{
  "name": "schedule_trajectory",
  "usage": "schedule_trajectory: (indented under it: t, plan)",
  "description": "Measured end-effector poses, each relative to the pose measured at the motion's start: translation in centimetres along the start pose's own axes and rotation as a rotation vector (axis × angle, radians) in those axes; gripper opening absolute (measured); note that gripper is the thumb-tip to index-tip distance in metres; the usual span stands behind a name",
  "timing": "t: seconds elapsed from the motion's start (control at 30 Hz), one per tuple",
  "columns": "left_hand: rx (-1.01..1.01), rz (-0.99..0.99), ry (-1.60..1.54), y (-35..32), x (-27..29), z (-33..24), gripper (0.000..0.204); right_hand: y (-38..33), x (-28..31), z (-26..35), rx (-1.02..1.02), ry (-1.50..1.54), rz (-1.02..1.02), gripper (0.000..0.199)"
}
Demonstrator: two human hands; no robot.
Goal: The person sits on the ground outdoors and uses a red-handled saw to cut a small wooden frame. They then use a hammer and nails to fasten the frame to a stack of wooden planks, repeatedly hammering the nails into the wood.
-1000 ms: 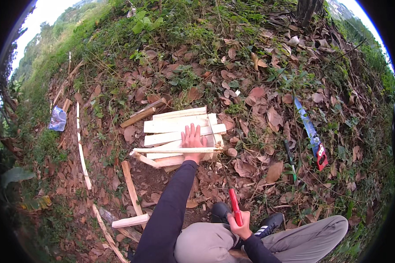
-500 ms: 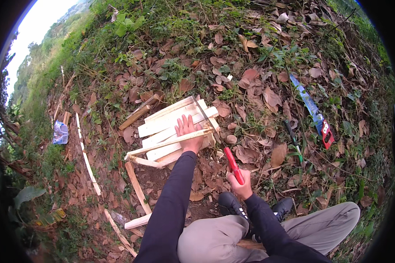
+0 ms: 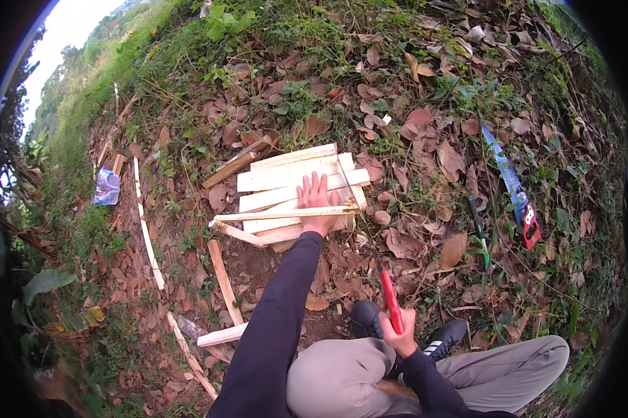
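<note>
A bundle of pale wooden slats (image 3: 266, 182) lies on the leafy ground in front of me. Flat on the slats, my left hand (image 3: 316, 194) has its fingers stretched out. One thin wooden strip (image 3: 279, 214) crosses over the back of that hand. My right hand (image 3: 399, 334) is closed round the red handle of a hand saw (image 3: 392, 299), close to my shoe. Its narrow blade runs up and away across the right end of the strip and slats. Whether the teeth are in the wood is too small to tell.
To the right lie a second saw (image 3: 510, 180) with a red handle and a black-and-green tool (image 3: 479, 230). Loose strips (image 3: 225, 282) and a long pale stick (image 3: 146, 223) are on the left, beside a crumpled clear plastic piece (image 3: 107, 187). My bent legs (image 3: 355, 376) are below.
My right hand has drawn the saw back toward me, so its handle sits farther from the slats. The left hand stays on the slats. The whole view has shifted slightly.
</note>
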State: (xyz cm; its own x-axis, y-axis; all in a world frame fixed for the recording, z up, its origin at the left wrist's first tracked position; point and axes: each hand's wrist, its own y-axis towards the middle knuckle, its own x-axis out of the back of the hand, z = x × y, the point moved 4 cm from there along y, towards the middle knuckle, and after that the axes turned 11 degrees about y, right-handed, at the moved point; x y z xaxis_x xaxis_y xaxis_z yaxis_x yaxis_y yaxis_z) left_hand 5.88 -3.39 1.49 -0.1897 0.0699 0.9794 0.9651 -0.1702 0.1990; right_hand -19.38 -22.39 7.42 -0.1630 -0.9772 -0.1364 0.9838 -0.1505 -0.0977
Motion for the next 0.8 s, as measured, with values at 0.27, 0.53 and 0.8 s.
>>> schedule_trajectory:
  t: [0.27, 0.53, 0.8]
  plan:
    - [0.077, 0.014, 0.005, 0.3, -1.0, 1.7, 0.058, -1.7, -0.8, 0.4, 0.082, -0.081, 0.038, 0.031]
    - [-0.006, -0.035, 0.04, 0.4, -1.1, 0.3, 0.059, 3.4, -1.8, -0.6, 0.037, -0.091, -0.028, 0.025]
    - [0.142, 0.316, 0.069, 1.6, -0.3, -1.5, 0.065, 4.6, -2.4, -0.6, 0.194, -0.212, -0.065, 0.028]
